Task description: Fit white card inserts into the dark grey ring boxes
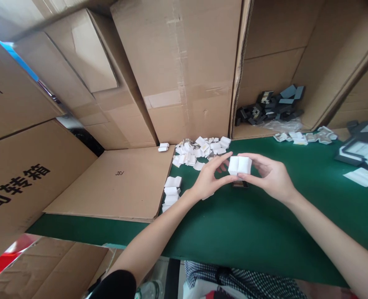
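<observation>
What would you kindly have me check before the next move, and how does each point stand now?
1. White piece between both hands: ok, with the left hand and right hand at its two sides.
2. Firmness of the hold: cannot tell from one picture.
3. Dark item fully in view: not ok, it shows only partly, below the white piece in the picture.
4. Pile in order: not ok, its white pieces lie jumbled.
5. Row beside the cardboard sheet: ok, it lies by the sheet's right edge.
6. Left forearm clear of the row: cannot tell, they look close.
</observation>
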A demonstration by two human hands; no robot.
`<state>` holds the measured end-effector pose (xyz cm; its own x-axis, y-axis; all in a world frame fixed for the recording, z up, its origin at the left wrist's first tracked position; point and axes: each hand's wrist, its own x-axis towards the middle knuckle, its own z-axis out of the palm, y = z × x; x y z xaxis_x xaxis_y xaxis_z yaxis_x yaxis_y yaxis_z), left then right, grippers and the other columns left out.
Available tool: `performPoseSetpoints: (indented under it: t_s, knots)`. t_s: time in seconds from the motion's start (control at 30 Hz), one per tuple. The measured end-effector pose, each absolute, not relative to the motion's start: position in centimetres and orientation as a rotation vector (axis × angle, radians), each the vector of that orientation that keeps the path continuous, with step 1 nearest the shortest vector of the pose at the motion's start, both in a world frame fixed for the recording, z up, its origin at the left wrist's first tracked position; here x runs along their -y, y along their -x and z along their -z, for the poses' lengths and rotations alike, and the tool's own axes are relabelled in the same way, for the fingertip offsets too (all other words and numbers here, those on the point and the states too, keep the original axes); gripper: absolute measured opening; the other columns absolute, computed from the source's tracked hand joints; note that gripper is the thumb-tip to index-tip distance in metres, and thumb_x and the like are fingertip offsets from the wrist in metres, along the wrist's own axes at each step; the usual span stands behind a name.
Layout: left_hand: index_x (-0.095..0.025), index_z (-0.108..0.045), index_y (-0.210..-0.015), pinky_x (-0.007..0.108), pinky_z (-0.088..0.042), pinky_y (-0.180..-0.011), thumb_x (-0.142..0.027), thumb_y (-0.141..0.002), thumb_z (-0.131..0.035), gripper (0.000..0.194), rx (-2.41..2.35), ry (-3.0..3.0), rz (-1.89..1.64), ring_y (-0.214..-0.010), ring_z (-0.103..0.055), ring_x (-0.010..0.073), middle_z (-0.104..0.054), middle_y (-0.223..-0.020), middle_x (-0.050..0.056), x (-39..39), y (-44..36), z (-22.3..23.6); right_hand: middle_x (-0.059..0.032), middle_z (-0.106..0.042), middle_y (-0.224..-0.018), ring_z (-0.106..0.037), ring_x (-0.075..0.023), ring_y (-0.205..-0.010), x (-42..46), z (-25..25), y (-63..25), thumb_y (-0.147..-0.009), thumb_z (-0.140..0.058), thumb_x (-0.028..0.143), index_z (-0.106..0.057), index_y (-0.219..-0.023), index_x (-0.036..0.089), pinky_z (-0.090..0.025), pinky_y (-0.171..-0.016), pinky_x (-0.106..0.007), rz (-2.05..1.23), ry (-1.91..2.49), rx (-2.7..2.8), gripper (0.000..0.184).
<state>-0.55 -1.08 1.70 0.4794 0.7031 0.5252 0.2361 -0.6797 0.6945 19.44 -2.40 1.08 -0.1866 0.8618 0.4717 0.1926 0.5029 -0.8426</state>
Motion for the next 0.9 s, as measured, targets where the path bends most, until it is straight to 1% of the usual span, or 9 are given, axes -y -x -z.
performPoseSetpoints:
  t_s: [0.17, 0.27, 0.33, 0.43, 0.53, 0.6, 0.67, 0.8, 0.9]
  knots:
    - [-0.026, -0.057, -0.121, 0.029, -0.047, -0.072, -0.037, -0.075, -0.07, 0.049, -0.693, -2.163, -1.236, -0.082, -0.052, 0.0149, -0.058, -0.098, 0.005, 0.6, 0.6, -1.3, -0.0076, -0.062, -0.12, -0.057, -0.027, -0.111, 2.3, -1.3, -19.6, -0.073, -0.07, 0.04, -0.06, -0.118, 0.023, -0.054, -0.09, -0.041, -0.885, 0.853, 1.766, 0.049]
    - [-0.025, -0.059, -0.118, 0.028, -0.048, -0.07, -0.035, -0.074, -0.071, 0.047, -0.69, -2.156, -1.315, -0.084, -0.052, 0.0148, -0.057, -0.1, 0.006, 0.6, 0.5, -1.3, -0.006, -0.056, -0.126, -0.054, -0.0252, -0.114, 2.2, -1.3, -19.5, -0.076, -0.067, 0.04, -0.057, -0.124, 0.028, -0.051, -0.093, -0.04, -0.746, 0.879, 1.833, 0.05]
    - [-0.024, -0.059, -0.116, 0.029, -0.049, -0.072, -0.035, -0.074, -0.071, 0.045, -0.72, -2.166, -1.345, -0.089, -0.053, 0.0163, -0.057, -0.102, 0.007, 0.6, 0.5, -1.4, -0.0066, -0.053, -0.127, -0.055, -0.0246, -0.111, 2.2, -1.3, -19.4, -0.077, -0.066, 0.04, -0.054, -0.127, 0.029, -0.051, -0.09, -0.04, -0.607, 0.911, 1.837, 0.053]
    - [-0.023, -0.06, -0.114, 0.031, -0.05, -0.076, -0.035, -0.073, -0.072, 0.044, -0.767, -2.194, -1.399, -0.099, -0.053, 0.0197, -0.056, -0.107, 0.008, 0.6, 0.5, -1.3, -0.0089, -0.053, -0.119, -0.056, -0.0243, -0.102, 2.4, -1.3, -19.2, -0.073, -0.07, 0.04, -0.055, -0.124, 0.027, -0.053, -0.082, -0.04, -0.361, 0.951, 1.779, 0.054]
    - [-0.023, -0.06, -0.113, 0.033, -0.05, -0.078, -0.035, -0.073, -0.072, 0.044, -0.777, -2.205, -1.446, -0.105, -0.053, 0.0213, -0.055, -0.111, 0.009, 0.5, 0.5, -1.1, -0.0075, -0.056, -0.102, -0.057, -0.0213, -0.088, 2.8, -1.5, -19.0, -0.072, -0.071, 0.037, -0.063, -0.109, 0.024, -0.052, -0.073, -0.036, -0.206, 0.983, 1.75, 0.039]
    - [-0.022, -0.06, -0.114, 0.034, -0.05, -0.08, -0.034, -0.074, -0.071, 0.043, -0.774, -2.204, -1.461, -0.106, -0.053, 0.0214, -0.056, -0.113, 0.009, 0.6, 0.4, -1.0, -0.0055, -0.057, -0.093, -0.057, -0.0184, -0.08, 3.0, -1.6, -18.8, -0.076, -0.069, 0.032, -0.065, -0.104, 0.023, -0.052, -0.07, -0.034, -0.234, 0.968, 1.759, 0.029]
    - [-0.022, -0.059, -0.115, 0.036, -0.05, -0.082, -0.034, -0.074, -0.071, 0.044, -0.788, -2.202, -1.47, -0.105, -0.055, 0.0214, -0.059, -0.113, 0.01, 0.7, 0.4, -0.9, -0.0042, -0.06, -0.089, -0.058, -0.0168, -0.076, 3.2, -1.5, -18.7, -0.078, -0.067, 0.029, -0.065, -0.104, 0.023, -0.052, -0.071, -0.034, -0.327, 0.936, 1.754, 0.026]
    - [-0.023, -0.059, -0.118, 0.038, -0.049, -0.086, -0.034, -0.075, -0.07, 0.046, -0.803, -2.159, -1.447, -0.103, -0.059, 0.0214, -0.064, -0.114, 0.009, 0.9, 0.3, -0.9, -0.0048, -0.065, -0.091, -0.062, -0.0176, -0.078, 3.2, -1.1, -18.4, -0.077, -0.068, 0.031, -0.066, -0.103, 0.021, -0.054, -0.077, -0.037, -0.561, 0.913, 1.679, 0.028]
    - [-0.023, -0.057, -0.121, 0.039, -0.048, -0.092, -0.032, -0.076, -0.07, 0.047, -0.76, -2.087, -1.401, -0.11, -0.058, 0.0225, -0.061, -0.121, 0.01, 1.0, 0.3, -0.9, -0.0059, -0.068, -0.093, -0.065, -0.0193, -0.082, 3.1, -0.9, -18.3, -0.074, -0.071, 0.033, -0.065, -0.105, 0.02, -0.056, -0.08, -0.038, -0.713, 0.921, 1.596, 0.034]
